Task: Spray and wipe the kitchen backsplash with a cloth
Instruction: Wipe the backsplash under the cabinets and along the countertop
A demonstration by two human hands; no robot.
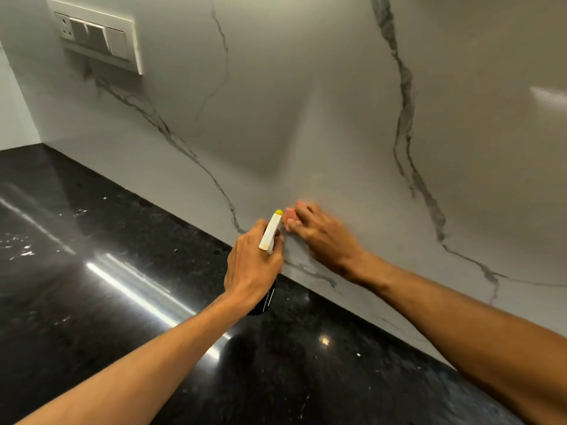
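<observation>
The backsplash [306, 102] is a glossy grey-white marble-look wall with dark veins. My left hand [251, 265] grips a spray bottle [271, 231] with a white head, a yellow nozzle and a dark body that pokes out below the hand. The nozzle points at the wall, low down near the counter. My right hand [319, 234] presses a small pink cloth [290, 217] against the backsplash just right of the nozzle. Most of the cloth is hidden under the fingers.
A polished black granite counter [122, 271] runs below the wall and meets it along a diagonal edge. A white switch and socket plate [95, 36] sticks out from the wall at the upper left.
</observation>
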